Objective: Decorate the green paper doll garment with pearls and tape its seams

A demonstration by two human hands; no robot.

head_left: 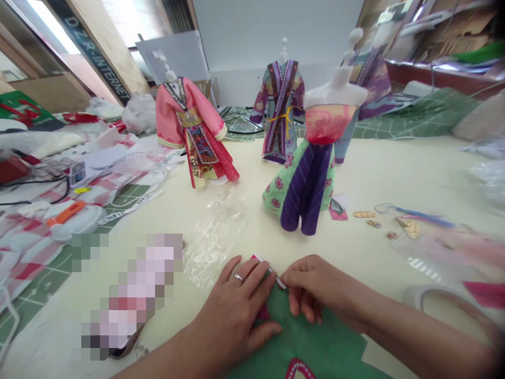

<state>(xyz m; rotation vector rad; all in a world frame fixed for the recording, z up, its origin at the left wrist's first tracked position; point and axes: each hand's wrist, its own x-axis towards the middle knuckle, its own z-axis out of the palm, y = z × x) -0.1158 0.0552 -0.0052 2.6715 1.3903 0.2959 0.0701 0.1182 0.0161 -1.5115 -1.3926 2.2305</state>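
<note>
My left hand [241, 305], with a ring on one finger, lies flat with fingers extended over the top edge of a green fabric piece [319, 345]. A narrow white strip [281, 283] runs along that edge, partly under my left fingers. At its lower right end, my right hand [310, 287] pinches the strip between thumb and forefinger, the other fingers curled. Bits of magenta cloth [263, 312] show beside my left hand. Near the bottom edge of the view, a magenta trim with white beads [299, 368] curves on the green fabric.
Doll forms wear a pink robe [201, 105], a purple patterned robe [282, 110] and a green-purple skirt [303, 184]. A pixelated object [138, 295] and clear plastic [215, 237] lie left. At right are a tape roll [414, 302] and gold ornaments [412, 228].
</note>
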